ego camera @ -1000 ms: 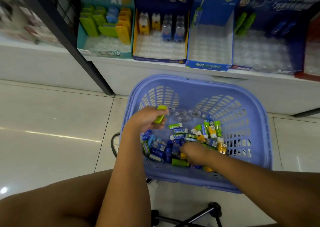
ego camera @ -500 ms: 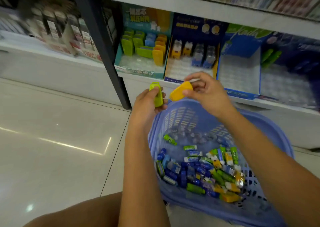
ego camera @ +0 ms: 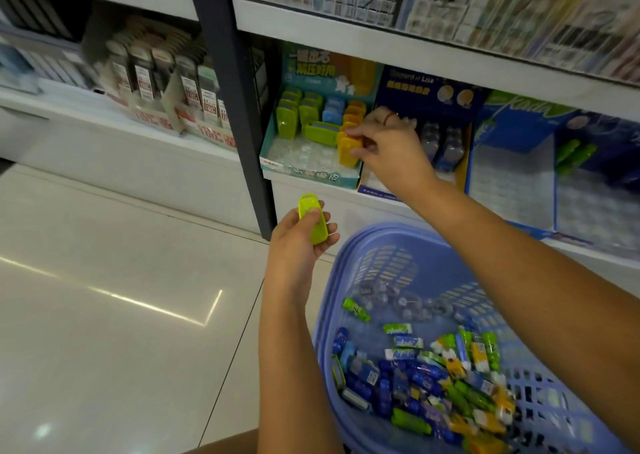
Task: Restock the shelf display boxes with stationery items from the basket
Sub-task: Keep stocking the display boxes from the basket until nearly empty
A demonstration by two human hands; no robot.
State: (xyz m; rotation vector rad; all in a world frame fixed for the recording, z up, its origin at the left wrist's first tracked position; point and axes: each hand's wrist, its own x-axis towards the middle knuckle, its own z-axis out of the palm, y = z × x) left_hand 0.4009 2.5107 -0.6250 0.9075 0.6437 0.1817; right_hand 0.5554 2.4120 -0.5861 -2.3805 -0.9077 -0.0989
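The yellow piece stands upright at the front of the right-hand row in the teal display box, in the upper middle of the frame. The right hand pinches its top between thumb and fingertips. Behind it in that row stand more orange-yellow pieces. To their left are a blue piece, a lime one lying on its side and several upright lime ones. The box's clear moulded tray shows at the front.

Lower, near the centre of the frame, the left hand grips a lime-green piece, thumb across its face and fingers curled behind it. It is held above the floor, just left of the basket rim.

The lilac slotted basket fills the lower right. It holds a heap of small wrapped stationery in blue, green, yellow and white, with clear pieces nearer its far wall.

A dark blue display box stands just right of the teal one, its contents partly hidden by the right hand. Farther right is a blue box with a white tray. All of these sit on a white shelf. A dark upright post rises left of the teal box, and blurred carded packs fill the upper left. The pale, glossy tiled floor covers the lower left.
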